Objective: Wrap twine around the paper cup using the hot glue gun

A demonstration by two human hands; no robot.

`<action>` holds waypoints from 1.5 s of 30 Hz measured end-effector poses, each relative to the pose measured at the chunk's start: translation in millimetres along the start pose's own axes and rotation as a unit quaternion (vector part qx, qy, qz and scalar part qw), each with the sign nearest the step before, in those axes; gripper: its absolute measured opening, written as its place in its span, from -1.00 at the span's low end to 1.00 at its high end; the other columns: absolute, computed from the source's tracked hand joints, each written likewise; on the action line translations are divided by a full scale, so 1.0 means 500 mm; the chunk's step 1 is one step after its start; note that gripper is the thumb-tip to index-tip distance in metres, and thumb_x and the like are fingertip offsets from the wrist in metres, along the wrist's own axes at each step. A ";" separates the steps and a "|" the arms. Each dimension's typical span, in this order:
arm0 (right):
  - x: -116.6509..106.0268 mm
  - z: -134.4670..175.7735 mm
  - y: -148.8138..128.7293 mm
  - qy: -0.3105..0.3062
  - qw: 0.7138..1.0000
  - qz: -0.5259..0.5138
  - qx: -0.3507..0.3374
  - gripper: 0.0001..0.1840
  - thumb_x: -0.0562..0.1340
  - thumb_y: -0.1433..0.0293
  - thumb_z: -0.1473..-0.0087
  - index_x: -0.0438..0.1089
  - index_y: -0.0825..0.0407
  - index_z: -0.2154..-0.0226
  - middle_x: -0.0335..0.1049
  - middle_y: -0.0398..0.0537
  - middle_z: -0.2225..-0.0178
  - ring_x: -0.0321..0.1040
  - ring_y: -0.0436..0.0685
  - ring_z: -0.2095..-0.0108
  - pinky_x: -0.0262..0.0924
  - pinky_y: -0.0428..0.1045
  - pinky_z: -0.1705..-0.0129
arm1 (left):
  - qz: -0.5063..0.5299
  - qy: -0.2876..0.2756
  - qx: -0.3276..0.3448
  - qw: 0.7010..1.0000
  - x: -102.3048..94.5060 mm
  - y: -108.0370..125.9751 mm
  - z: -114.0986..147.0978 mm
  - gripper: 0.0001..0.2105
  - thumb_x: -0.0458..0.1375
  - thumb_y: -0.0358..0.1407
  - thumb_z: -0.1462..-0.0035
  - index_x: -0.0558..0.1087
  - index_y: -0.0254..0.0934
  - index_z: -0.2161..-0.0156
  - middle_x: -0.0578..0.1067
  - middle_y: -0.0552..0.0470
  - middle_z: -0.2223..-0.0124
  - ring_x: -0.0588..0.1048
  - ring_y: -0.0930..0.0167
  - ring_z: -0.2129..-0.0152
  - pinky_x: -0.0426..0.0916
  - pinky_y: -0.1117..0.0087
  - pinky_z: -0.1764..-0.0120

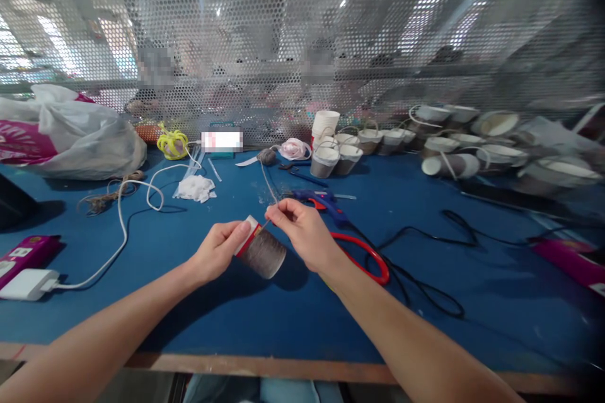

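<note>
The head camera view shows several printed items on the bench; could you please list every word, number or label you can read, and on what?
None can be read.
Pink print on the white plastic bag: too blurred.
Magenta packet at the left edge: label too small.
Magenta packet at the right: smeared.
White label by the mesh: blurred out.
Cup held by the left hand and right hand: no lettering shows.

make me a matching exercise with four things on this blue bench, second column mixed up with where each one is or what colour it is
Things:
1. twine-wrapped cup
2. glue gun
3. plastic bag
4. scissors

Descriptions:
A. red handles, beside the right hand
B. far left of the table, white and pink
C. blue, lying just beyond the hands
D. gripped by the left hand

Pairs: 1-D, 2-C, 3-B, 4-A
</note>
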State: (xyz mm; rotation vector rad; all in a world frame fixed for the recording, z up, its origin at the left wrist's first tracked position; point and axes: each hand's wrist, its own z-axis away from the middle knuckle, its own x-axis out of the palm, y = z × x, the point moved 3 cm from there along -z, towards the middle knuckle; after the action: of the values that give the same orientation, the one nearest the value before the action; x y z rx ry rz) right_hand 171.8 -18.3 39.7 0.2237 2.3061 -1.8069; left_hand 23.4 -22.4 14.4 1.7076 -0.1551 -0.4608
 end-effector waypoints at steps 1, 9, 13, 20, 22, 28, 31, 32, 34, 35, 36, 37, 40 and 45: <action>0.001 0.000 0.000 -0.002 1.000 0.000 0.001 -0.76 0.15 0.22 0.09 0.27 0.07 0.56 0.24 -0.17 0.57 0.16 -0.01 0.49 0.08 -0.08 0.39 | -0.007 0.000 0.005 1.000 0.000 0.001 0.001 -0.53 -0.10 0.02 -0.01 0.33 -0.42 0.51 0.19 0.11 0.60 0.10 0.56 0.64 0.07 0.53 0.55; 0.009 0.006 0.000 -0.022 0.999 0.028 0.001 -0.72 0.13 0.19 0.07 0.22 0.07 0.58 0.15 -0.22 0.60 0.07 -0.05 0.55 0.01 -0.11 0.48 | -0.062 -0.018 0.075 0.995 -0.001 0.017 0.012 -0.57 -0.14 -0.07 -0.08 0.23 -0.38 0.61 0.16 0.12 0.63 0.08 0.58 0.66 0.06 0.55 0.58; 0.013 0.010 0.001 -0.033 0.999 0.028 0.010 -0.70 0.12 0.17 0.07 0.20 0.06 0.59 0.12 -0.24 0.61 0.04 -0.07 0.58 -0.02 -0.12 0.53 | -0.081 -0.024 0.093 0.992 0.001 0.025 0.015 -0.56 -0.16 -0.06 -0.09 0.17 -0.35 0.64 0.10 0.13 0.65 0.04 0.58 0.67 0.05 0.55 0.60; 0.018 0.014 0.001 -0.033 0.999 0.037 0.018 -0.70 0.12 0.16 0.09 0.19 0.05 0.60 0.12 -0.23 0.62 0.02 -0.06 0.59 -0.02 -0.12 0.55 | -0.086 -0.035 0.107 0.990 0.002 0.026 0.017 -0.59 -0.18 -0.11 -0.11 0.14 -0.34 0.63 0.08 0.14 0.64 0.03 0.58 0.67 0.03 0.55 0.60; 0.018 0.014 0.000 -0.029 0.998 0.054 0.021 -0.71 0.12 0.18 0.08 0.19 0.04 0.61 0.13 -0.23 0.62 0.03 -0.05 0.59 -0.02 -0.12 0.55 | -0.084 -0.037 0.111 0.990 0.002 0.025 0.016 -0.60 -0.18 -0.13 -0.12 0.13 -0.34 0.63 0.09 0.14 0.63 0.03 0.58 0.67 0.02 0.54 0.59; 0.021 0.014 -0.002 -0.029 0.996 0.078 0.031 -0.72 0.10 0.19 0.05 0.20 0.05 0.59 0.16 -0.21 0.62 0.07 -0.04 0.56 -0.01 -0.11 0.53 | -0.075 -0.039 0.108 0.991 0.004 0.026 0.017 -0.60 -0.17 -0.12 -0.11 0.12 -0.34 0.64 0.08 0.14 0.63 0.04 0.57 0.66 0.00 0.53 0.59; 0.023 0.015 0.000 -0.033 0.996 0.075 0.033 -0.72 0.10 0.18 0.06 0.20 0.05 0.59 0.17 -0.21 0.62 0.08 -0.03 0.56 0.00 -0.11 0.52 | -0.073 -0.038 0.108 0.991 0.004 0.027 0.018 -0.61 -0.17 -0.13 -0.12 0.13 -0.34 0.63 0.08 0.13 0.63 0.04 0.57 0.66 0.00 0.52 0.58; 0.023 0.015 0.001 -0.035 0.996 0.072 0.035 -0.72 0.10 0.18 0.06 0.21 0.05 0.58 0.17 -0.21 0.61 0.09 -0.04 0.56 0.01 -0.11 0.52 | -0.073 -0.040 0.109 0.991 0.004 0.027 0.018 -0.61 -0.17 -0.14 -0.12 0.15 -0.35 0.63 0.09 0.13 0.62 0.05 0.57 0.66 0.00 0.52 0.58; 0.024 0.015 0.004 -0.039 0.996 0.064 0.038 -0.71 0.10 0.17 0.06 0.21 0.05 0.57 0.18 -0.21 0.61 0.09 -0.04 0.57 0.02 -0.11 0.52 | -0.074 -0.042 0.112 0.990 0.003 0.027 0.017 -0.61 -0.17 -0.14 -0.12 0.18 -0.36 0.61 0.09 0.13 0.62 0.05 0.57 0.65 0.01 0.52 0.57; 0.025 0.014 0.006 -0.041 0.997 0.056 0.043 -0.71 0.10 0.16 0.06 0.21 0.05 0.56 0.18 -0.21 0.61 0.10 -0.04 0.57 0.03 -0.11 0.52 | -0.077 -0.043 0.114 0.990 0.003 0.026 0.017 -0.61 -0.17 -0.14 -0.12 0.20 -0.37 0.60 0.10 0.13 0.62 0.06 0.57 0.65 0.02 0.52 0.57; 0.025 0.013 0.007 -0.042 0.997 0.047 0.049 -0.70 0.11 0.15 0.07 0.22 0.05 0.55 0.18 -0.21 0.60 0.10 -0.04 0.56 0.03 -0.11 0.51 | -0.081 -0.042 0.117 0.989 0.001 0.026 0.016 -0.61 -0.17 -0.14 -0.12 0.22 -0.38 0.59 0.10 0.13 0.62 0.06 0.57 0.65 0.02 0.52 0.56; 0.024 0.012 0.009 -0.044 0.997 0.037 0.055 -0.69 0.10 0.14 0.06 0.23 0.06 0.53 0.20 -0.20 0.59 0.12 -0.04 0.55 0.04 -0.10 0.50 | -0.085 -0.039 0.120 0.988 0.000 0.025 0.016 -0.61 -0.16 -0.15 -0.12 0.24 -0.39 0.58 0.10 0.13 0.62 0.07 0.57 0.65 0.03 0.53 0.56; 0.021 0.008 0.009 -0.055 0.996 0.004 0.077 -0.60 0.01 0.08 0.01 0.28 0.08 0.46 0.27 -0.12 0.52 0.20 0.00 0.47 0.10 -0.08 0.44 | -0.090 -0.005 0.125 0.988 -0.009 0.021 0.011 -0.60 -0.16 -0.14 -0.12 0.30 -0.41 0.54 0.16 0.12 0.60 0.10 0.57 0.64 0.06 0.54 0.54; 0.027 0.010 0.011 -0.173 0.972 -0.091 0.128 -0.51 0.00 0.04 0.01 0.29 0.08 0.24 0.38 -0.01 0.33 0.30 0.08 0.33 0.19 -0.01 0.31 | -0.070 0.043 0.096 0.992 -0.027 0.008 -0.007 -0.58 -0.14 -0.08 -0.09 0.36 -0.42 0.46 0.26 0.09 0.56 0.17 0.54 0.60 0.14 0.54 0.49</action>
State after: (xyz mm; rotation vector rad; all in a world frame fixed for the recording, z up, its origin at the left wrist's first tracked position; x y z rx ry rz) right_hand 160.3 -22.1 29.9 -0.2576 1.9055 -2.0406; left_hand 13.3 -15.4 21.6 1.9330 -0.0162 -0.4867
